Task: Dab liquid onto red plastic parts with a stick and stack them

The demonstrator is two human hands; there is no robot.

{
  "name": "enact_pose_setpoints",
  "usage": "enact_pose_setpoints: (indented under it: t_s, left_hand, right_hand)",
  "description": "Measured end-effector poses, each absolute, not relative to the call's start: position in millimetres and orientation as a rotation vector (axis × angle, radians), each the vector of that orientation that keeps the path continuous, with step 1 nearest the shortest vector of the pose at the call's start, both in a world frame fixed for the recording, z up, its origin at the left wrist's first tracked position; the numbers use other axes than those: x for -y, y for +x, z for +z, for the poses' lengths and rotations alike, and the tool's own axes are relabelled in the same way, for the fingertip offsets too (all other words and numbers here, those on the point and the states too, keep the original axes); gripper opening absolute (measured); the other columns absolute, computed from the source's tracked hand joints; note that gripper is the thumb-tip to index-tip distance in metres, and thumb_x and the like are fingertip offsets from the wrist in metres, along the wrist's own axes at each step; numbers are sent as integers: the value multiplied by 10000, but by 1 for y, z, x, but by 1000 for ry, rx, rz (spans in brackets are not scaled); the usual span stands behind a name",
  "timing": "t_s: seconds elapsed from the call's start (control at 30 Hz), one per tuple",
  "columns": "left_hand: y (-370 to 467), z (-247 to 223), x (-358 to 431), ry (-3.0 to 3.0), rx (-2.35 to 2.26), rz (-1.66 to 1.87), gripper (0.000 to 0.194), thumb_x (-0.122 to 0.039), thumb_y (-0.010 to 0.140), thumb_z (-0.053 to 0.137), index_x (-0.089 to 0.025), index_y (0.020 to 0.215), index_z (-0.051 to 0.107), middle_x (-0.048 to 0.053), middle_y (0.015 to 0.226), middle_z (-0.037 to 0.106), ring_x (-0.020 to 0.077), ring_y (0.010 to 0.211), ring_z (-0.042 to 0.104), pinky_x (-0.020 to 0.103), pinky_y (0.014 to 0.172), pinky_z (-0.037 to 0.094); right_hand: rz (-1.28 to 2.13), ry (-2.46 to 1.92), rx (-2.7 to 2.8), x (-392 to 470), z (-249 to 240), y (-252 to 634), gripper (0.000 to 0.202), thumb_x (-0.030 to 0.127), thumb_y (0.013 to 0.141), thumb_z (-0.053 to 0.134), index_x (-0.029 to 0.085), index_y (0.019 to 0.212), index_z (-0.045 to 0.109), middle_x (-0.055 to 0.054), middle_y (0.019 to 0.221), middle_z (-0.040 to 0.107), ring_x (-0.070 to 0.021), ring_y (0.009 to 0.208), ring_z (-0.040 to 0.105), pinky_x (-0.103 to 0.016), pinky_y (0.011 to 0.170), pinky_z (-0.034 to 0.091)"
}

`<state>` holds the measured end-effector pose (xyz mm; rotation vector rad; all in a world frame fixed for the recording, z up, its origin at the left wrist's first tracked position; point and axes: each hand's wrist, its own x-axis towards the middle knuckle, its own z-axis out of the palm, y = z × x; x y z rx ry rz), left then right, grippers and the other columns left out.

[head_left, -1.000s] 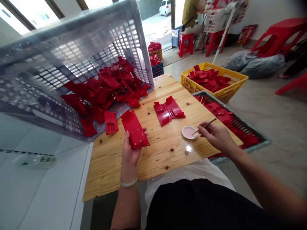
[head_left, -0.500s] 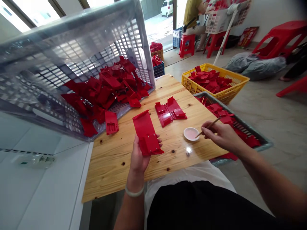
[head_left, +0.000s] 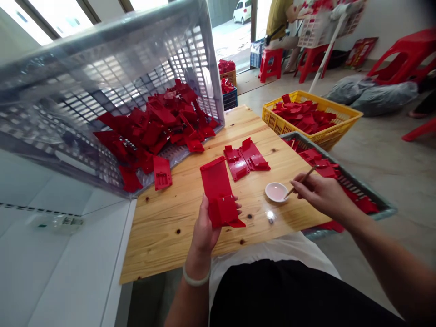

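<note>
Shifted slightly rightward in view since the earlier frame, the red plastic piece (head_left: 220, 188) is grasped by the left hand (head_left: 206, 227) above the wooden table (head_left: 153, 240), near the white dish (head_left: 276, 192). Its long flat panel is glossy, with a raised lip at the far end and a squarish, studded flap at the near end. The right hand (head_left: 315, 190) grips a thin brown stick (head_left: 301, 180), its tip at the dish's rim.

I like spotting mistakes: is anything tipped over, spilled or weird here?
The big crate is tipped over, its opening facing sideways, maybe on purpose. Near the dish, a shiny spot could be glare or a drip; I can't tell.
</note>
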<state>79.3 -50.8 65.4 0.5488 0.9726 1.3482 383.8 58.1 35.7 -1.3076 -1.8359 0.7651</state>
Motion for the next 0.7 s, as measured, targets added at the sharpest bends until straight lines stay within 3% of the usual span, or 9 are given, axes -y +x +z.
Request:
enact_pose_setpoints:
  t_s: [0.27, 0.37, 0.5, 0.7]
  left_hand:
    - [100, 71, 64, 605, -1019, 1271, 853, -863, 889, 572, -81, 1164, 772, 198, 1060, 805, 343, 984, 776, 458, 916, 608]
    - [106, 67, 69, 648, -1097, 1285, 812, -831, 927, 555, -114, 1262, 740, 183, 1109, 804, 315, 975, 777, 438, 920, 603]
    - [108, 67, 73, 722, -1145, 1295, 776, -793, 968, 524, -151, 1373, 684, 160, 1099, 808, 298, 973, 775, 418, 914, 600]
    - [110, 79, 74, 782, -1207, 1250, 855, -812, 954, 513, -156, 1496, 592, 145, 1099, 799, 295, 993, 764, 406, 920, 595]
  right_hand:
    - [638, -960, 1714, -7, 86, 359, 150, 370, 1023, 664, 315, 1144, 735, -50, 962, 795, -287, 852, 785, -445, 800, 660]
    - [617, -778, 1788, 6, 102, 342, 252, 253, 1025, 649, 356, 1239, 732, -23, 1015, 794, -261, 861, 788, -408, 775, 677]
    - [677, -663, 1866, 8, 110, 325, 307, 210, 1036, 622, 368, 1287, 703, -13, 1023, 792, -225, 891, 789, -321, 684, 667]
    - [670, -617, 1947, 7, 110, 317, 308, 173, 1015, 641, 340, 1269, 686, -8, 986, 786, -206, 830, 774, -348, 802, 651]
